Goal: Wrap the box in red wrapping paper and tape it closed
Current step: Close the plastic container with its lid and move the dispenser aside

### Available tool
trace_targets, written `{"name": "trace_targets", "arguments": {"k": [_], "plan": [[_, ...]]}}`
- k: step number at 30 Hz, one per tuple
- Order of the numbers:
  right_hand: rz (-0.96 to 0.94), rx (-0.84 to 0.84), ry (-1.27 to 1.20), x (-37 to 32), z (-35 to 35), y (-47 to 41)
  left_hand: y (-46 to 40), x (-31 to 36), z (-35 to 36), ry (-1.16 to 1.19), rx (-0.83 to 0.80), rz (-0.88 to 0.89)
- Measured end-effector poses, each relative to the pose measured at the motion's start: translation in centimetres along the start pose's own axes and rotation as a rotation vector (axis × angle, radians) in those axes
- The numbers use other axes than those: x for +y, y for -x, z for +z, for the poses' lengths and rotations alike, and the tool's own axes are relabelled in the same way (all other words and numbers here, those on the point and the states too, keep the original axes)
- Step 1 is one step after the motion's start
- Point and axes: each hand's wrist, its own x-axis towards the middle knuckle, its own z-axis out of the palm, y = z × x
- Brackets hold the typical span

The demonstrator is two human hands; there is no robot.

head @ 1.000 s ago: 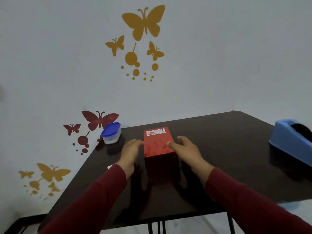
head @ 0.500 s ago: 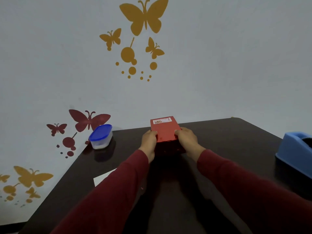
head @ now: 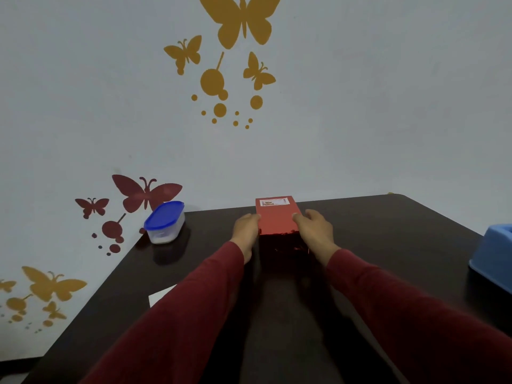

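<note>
- Clearly the box (head: 277, 217) stands on the dark table (head: 388, 231), toward its far edge, directly ahead of the person, with a small white label at the far end of its red top
- Both hands flank it: the left hand (head: 245, 228) has its fingers curled against the left side, the right hand (head: 315, 228) mirrors that on the right side, so each grips the box, squeezing it between them
- Whether the box is lifted off the table or resting on it cannot be told from this angle; its near face is in dark shadow, with a few shiny red glints along the lower part
- Already red and glossy on top, the box looks wrapped, or nearly so; loose paper edges are not visible, so I judge the step in hand to be holding or settling the wrapped box, late in the task
- A blue dispenser (head: 493, 256) sits well apart at the right edge of the table; any tape still needed would call for one hand to let go and reach across while the other steadies the box
- Off to the left, a tub (head: 164, 223) with a blue lid stands near the table corner, and a white slip (head: 160, 296) shows beside the left sleeve; neither is touched
</note>
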Motion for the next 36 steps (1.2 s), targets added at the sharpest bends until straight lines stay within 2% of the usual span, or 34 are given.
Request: {"name": "trace_targets", "arguments": {"k": [3, 6, 8, 10, 13, 15, 18, 20, 23, 28, 33, 36], "plan": [[-0.2, 0.047, 0.001, -0.7, -0.4, 2.6, 1.9, 0.8, -3.0, -0.244, 0.069, 0.114], [-0.266, 0.019, -0.01, -0.8, 0.3, 5.3, 4.7, 1.5, -7.8, -0.731, 0.079, 0.215], [-0.24, -0.02, -0.023, -0.8, 1.3, 7.2, 6.5, 2.1, -10.7, -1.093, 0.048, 0.158], [-0.195, -0.074, -0.065, -0.7, 2.5, 9.1, 8.1, 2.3, -12.8, -1.352, 0.007, 0.02], [-0.163, -0.171, -0.052, -0.1, 4.5, 11.8, 10.3, 1.0, -14.9, -1.481, 0.008, -0.092], [-0.15, -0.226, -0.045, 0.5, 5.6, 13.4, 11.2, -0.5, -15.7, -1.446, 0.068, -0.073], [-0.144, -0.25, -0.041, 0.8, 6.3, 15.0, 12.0, -1.6, -16.1, -1.322, 0.193, 0.05], [-0.113, -0.268, -0.04, 1.1, 6.2, 15.7, 12.3, -2.1, -16.3, -1.236, 0.219, 0.085], [-0.067, -0.259, -0.084, 1.5, 5.4, 16.1, 13.6, -1.9, -15.7, -1.041, 0.145, 0.128], [-0.01, -0.324, -0.272, 0.2, 4.2, 15.0, 15.1, -0.3, -12.2, -0.649, -0.018, 0.317], [0.072, -0.306, -0.427, 0.0, 3.5, 13.0, 15.0, -0.1, -9.3, -0.213, -0.089, 0.206], [0.12, -0.338, -0.394, -0.5, 2.9, 12.0, 14.8, -0.6, -8.4, 0.011, -0.099, 0.152]]}}
